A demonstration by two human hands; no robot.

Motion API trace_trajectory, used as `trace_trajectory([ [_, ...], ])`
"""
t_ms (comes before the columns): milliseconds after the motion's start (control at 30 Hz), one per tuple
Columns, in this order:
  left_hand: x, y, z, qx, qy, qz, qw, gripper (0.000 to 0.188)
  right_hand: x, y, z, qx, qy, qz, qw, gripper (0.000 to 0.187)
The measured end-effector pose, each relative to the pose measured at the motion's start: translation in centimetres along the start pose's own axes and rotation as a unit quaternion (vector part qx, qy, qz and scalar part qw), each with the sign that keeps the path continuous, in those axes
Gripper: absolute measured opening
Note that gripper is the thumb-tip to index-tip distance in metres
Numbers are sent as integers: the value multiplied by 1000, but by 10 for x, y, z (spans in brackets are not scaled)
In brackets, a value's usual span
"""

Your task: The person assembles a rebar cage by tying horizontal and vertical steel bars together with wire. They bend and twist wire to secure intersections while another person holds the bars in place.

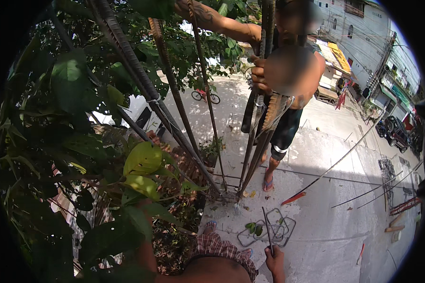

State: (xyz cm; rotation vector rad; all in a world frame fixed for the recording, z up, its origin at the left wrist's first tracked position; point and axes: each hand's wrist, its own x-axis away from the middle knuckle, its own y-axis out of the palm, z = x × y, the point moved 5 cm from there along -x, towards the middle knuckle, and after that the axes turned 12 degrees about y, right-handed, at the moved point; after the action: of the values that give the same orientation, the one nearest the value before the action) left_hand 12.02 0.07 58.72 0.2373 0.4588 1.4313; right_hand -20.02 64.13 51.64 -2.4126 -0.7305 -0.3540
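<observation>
The person's right hand [275, 260], at 6 o'clock low in the view, was closed around a thin dark rod [267, 228] that pointed up toward 12 o'clock. Just beyond its tip lay square wire stirrups [288, 231] on the concrete floor [335, 226]. The left hand could not be seen. At 1 o'clock a co-worker's hand [259, 75] gripped upright rebar [250, 141].
</observation>
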Motion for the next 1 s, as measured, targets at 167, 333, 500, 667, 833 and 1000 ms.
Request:
trace_trajectory([
  [167, -119, 81, -39, -29, -26, -120, 992, 38, 17, 61, -73, 84, 2, -52, 995, 25],
  [333, -178, 199, -63, -84, -33, -293, 952, 38, 2, 152, -138, 6, -26, -105, 994, 20],
  [500, -164, 280, -55, -372, 12, -463, 805, 33, -16, 207, -187, -76, -163, -63, 982, 17],
  [667, -131, 288, -15, -347, 56, -520, 778, 30, -29, 245, -193, -301, -45, -114, 946, 31],
  [833, -121, 266, 7, -387, -31, -465, 796, 37, -48, 311, -218, -563, 97, -232, 787, 43],
  [1000, -116, 285, 20, -415, 106, -533, 729, 33, -59, 345, -282, -696, 68, -287, 655, 49],
])
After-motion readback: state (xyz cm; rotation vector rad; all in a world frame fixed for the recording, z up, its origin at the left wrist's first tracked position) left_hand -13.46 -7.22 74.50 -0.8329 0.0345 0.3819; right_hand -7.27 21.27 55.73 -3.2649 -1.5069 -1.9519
